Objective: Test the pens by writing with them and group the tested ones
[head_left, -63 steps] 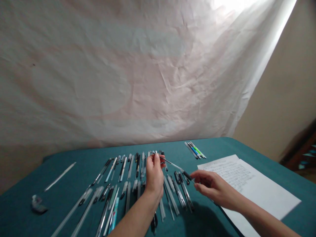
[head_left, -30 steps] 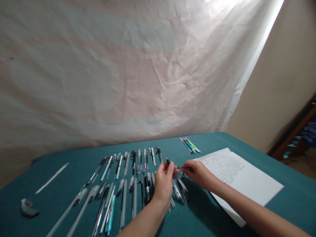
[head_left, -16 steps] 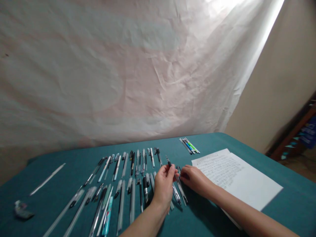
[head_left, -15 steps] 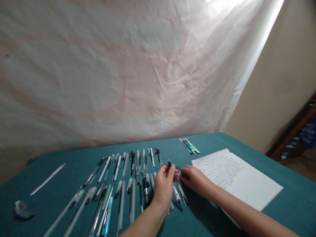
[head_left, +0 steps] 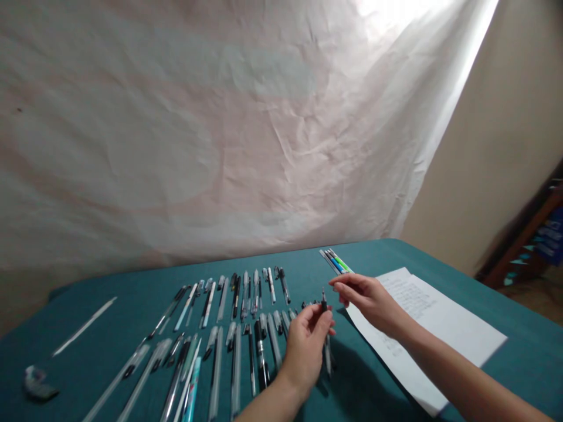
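My left hand (head_left: 307, 343) is closed around a pen (head_left: 324, 305) with a dark grip, its bare point facing up and away. To the right of that point, my right hand (head_left: 363, 298) hovers over the near edge of the papers with thumb and forefinger brought together. Whatever those fingertips hold, if anything, is too small to make out. Beneath and beside my left hand lie more pens, partly hidden by it. A dark-barrelled pen (head_left: 261, 354) rests just left of my left wrist.
Two rows of pens, caps and refills cover the teal tablecloth (head_left: 145, 310). Handwritten and blank sheets (head_left: 453, 334) lie on the right. Several coloured pens (head_left: 338, 262) sit behind my right hand. A white stick (head_left: 85, 325) and a small crumpled object (head_left: 38, 384) are at left.
My left hand has shifted right with the pen. My right hand has lifted off the pens on the table and moved up and away, now over the paper's edge.
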The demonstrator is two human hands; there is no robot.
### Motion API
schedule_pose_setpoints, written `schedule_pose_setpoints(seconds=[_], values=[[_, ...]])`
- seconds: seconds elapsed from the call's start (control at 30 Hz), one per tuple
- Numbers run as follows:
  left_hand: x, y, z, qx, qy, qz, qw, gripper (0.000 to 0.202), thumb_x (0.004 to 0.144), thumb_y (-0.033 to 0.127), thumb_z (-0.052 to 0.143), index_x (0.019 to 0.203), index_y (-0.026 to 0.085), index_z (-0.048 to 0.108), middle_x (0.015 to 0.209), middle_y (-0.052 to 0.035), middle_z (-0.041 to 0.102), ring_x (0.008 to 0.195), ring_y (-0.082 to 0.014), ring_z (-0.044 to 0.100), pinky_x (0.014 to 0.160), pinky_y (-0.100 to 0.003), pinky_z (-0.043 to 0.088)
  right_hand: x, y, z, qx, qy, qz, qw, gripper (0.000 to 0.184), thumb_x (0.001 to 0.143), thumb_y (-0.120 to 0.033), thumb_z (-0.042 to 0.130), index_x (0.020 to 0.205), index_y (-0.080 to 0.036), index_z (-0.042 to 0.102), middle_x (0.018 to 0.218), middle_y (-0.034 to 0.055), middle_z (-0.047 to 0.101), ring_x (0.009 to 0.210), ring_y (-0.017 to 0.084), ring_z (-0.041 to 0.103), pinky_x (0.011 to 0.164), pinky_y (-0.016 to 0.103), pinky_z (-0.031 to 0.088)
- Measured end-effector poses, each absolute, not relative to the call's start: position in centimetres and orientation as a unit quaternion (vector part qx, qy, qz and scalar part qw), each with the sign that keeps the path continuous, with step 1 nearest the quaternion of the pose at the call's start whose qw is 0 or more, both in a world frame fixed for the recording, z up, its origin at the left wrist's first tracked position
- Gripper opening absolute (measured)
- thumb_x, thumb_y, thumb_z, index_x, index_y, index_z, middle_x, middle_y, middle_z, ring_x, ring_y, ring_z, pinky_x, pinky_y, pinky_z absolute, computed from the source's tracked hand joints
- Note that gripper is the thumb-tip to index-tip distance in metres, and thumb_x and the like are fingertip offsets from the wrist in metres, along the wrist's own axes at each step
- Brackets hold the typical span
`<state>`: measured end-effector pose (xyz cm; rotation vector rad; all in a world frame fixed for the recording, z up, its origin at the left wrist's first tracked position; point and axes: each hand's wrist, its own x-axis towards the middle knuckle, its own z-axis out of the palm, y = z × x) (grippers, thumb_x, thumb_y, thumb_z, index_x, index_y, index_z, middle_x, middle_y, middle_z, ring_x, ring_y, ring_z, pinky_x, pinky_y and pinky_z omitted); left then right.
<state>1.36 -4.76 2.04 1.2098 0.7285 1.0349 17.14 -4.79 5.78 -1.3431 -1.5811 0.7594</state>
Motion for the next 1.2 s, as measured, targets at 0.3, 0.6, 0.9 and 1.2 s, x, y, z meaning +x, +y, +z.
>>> schedule_pose_setpoints(seconds=[0.3, 0.6, 0.9, 1.2], values=[[1.34, -5.5, 2.54, 0.571, 0.306, 0.423, 0.633, 0.032, 0.078, 0.035, 0.056, 0.1, 0.013, 0.064, 0.076, -0.0042, 0.062, 0.067, -0.0142, 0.053, 0.064, -0.023, 0.042, 16.39, -5.12, 6.2, -0.512, -0.568, 0.384, 0.518, 0.037, 0.073, -0.046, 0.06, 0.091, -0.014, 0.065, 0.071, 0.0029, 0.061, 0.065, 0.013, 0.054, 0.06, 0.025, 0.043], [1.32, -5.23, 2.32, 0.574, 0.295, 0.435, 0.628, 0.03, 0.078, 0.035, 0.056, 0.098, 0.014, 0.065, 0.076, -0.0041, 0.062, 0.067, -0.0144, 0.054, 0.063, -0.023, 0.042, 16.22, -5.45, 6.5, -0.513, -0.57, 0.427, 0.479, 0.034, 0.073, -0.045, 0.061, 0.087, -0.014, 0.065, 0.073, 0.0026, 0.062, 0.066, 0.012, 0.055, 0.062, 0.025, 0.044], [1.26, -5.25, 2.51, 0.576, 0.297, 0.437, 0.624, 0.031, 0.077, 0.035, 0.057, 0.098, 0.014, 0.066, 0.074, -0.0045, 0.062, 0.066, -0.0151, 0.054, 0.063, -0.023, 0.042, 16.69, -5.46, 6.56, -0.499, -0.586, 0.453, 0.449, 0.035, 0.073, -0.045, 0.061, 0.088, -0.014, 0.064, 0.073, 0.0028, 0.062, 0.067, 0.014, 0.056, 0.064, 0.026, 0.045], [1.2, -5.36, 2.81, 0.573, 0.3, 0.45, 0.616, 0.029, 0.075, 0.034, 0.059, 0.096, 0.016, 0.067, 0.074, -0.0044, 0.063, 0.066, -0.0157, 0.054, 0.063, -0.024, 0.043, 16.27, -5.5, 5.89, -0.5, -0.6, 0.441, 0.442, 0.033, 0.073, -0.047, 0.06, 0.074, -0.014, 0.054, 0.063, -0.0013, 0.053, 0.058, 0.009, 0.046, 0.054, 0.022, 0.038]])
